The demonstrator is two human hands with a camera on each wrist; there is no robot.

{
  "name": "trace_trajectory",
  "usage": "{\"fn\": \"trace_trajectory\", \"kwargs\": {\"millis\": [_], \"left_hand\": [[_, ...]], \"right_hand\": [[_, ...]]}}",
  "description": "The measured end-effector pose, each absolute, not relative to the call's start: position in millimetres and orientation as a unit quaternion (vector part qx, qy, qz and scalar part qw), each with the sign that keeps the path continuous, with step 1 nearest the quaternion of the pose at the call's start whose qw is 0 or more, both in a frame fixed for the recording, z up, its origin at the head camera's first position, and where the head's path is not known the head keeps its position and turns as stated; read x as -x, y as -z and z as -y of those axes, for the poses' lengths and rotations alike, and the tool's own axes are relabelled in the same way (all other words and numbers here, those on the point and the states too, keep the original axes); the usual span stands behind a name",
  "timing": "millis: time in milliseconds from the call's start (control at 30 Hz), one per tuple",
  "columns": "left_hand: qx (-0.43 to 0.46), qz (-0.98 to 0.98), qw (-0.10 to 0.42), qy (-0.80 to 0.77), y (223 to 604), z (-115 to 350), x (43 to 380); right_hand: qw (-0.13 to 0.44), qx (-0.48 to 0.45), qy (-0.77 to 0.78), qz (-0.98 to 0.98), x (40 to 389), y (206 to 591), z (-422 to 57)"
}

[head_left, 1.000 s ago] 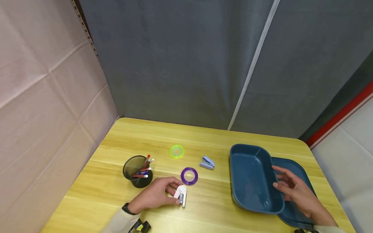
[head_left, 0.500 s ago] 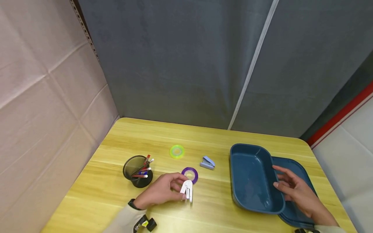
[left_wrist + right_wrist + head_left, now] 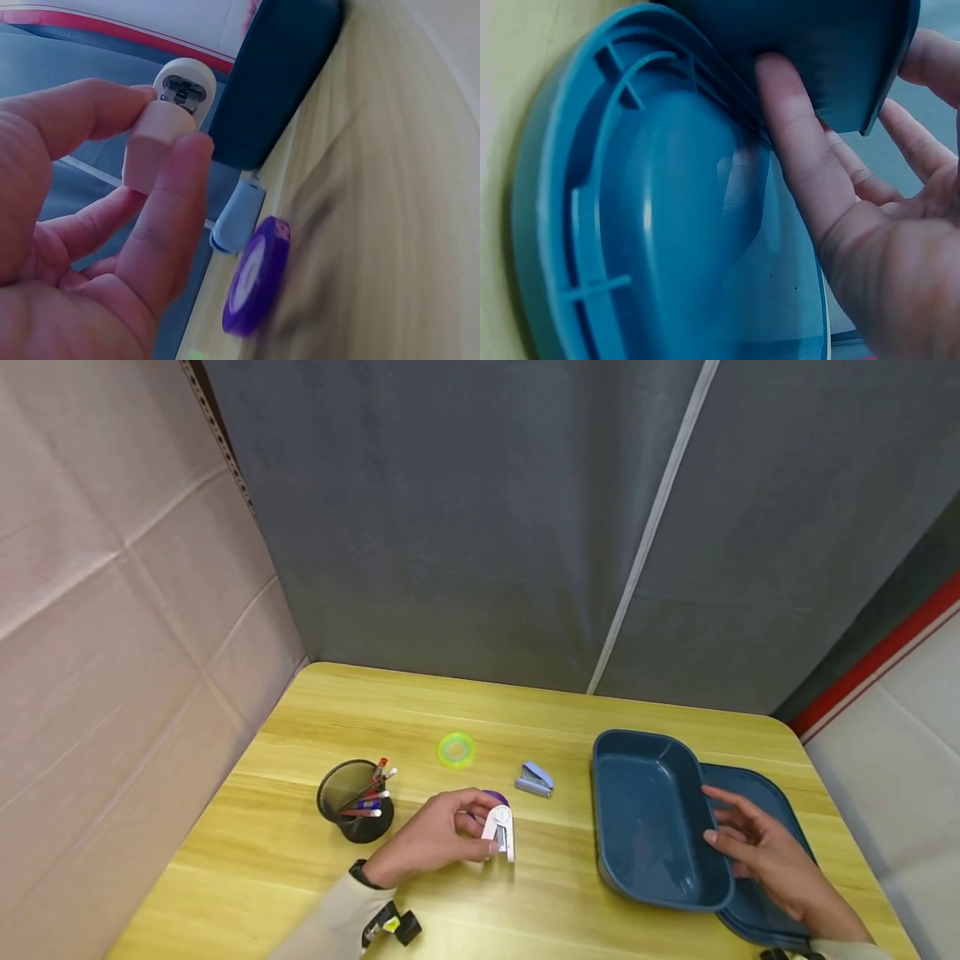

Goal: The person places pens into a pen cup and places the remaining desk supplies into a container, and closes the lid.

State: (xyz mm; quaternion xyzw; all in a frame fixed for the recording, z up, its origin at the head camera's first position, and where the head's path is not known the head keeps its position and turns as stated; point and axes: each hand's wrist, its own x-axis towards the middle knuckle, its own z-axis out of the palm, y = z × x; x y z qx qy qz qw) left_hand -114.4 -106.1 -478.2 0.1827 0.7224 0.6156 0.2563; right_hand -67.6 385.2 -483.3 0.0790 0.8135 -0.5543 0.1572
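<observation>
The left hand [image 3: 442, 832] pinches a white stapler [image 3: 500, 817] above the table [image 3: 555, 902], left of a blue box [image 3: 648, 835] whose raised left wall stands between them. Purple tape [image 3: 259, 279] lies just beyond, mostly hidden by that hand in the head view. Farther off lie a light blue stapler [image 3: 533, 780] and green tape [image 3: 456, 750]; a black cup [image 3: 367, 829] of pens [image 3: 367, 804] stands left. The right hand [image 3: 757, 852] grips the box's right rim, in front of a lid [image 3: 750, 783] that the box partly covers.
</observation>
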Motion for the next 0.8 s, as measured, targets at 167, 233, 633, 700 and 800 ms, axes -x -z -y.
{"fn": "trace_trajectory", "kwargs": {"millis": [167,233,633,700,800], "left_hand": [[-0.186,-0.706,0.259,-0.632,476,95,118],[-0.186,-0.702,0.26,-0.637,475,91,119],[-0.214,-0.697,0.245,-0.639,470,64,122],[-0.219,-0.699,0.243,-0.635,469,57,122],[-0.225,-0.703,0.239,-0.631,467,44,122]], "right_hand": [[0.163,-0.079,0.556,-0.812,67,483,-386],[0.163,-0.076,0.559,-0.81,67,482,-386],[0.168,-0.077,0.56,-0.808,67,485,-388],[0.167,-0.079,0.558,-0.809,67,485,-388],[0.168,-0.083,0.558,-0.809,66,485,-389]]}}
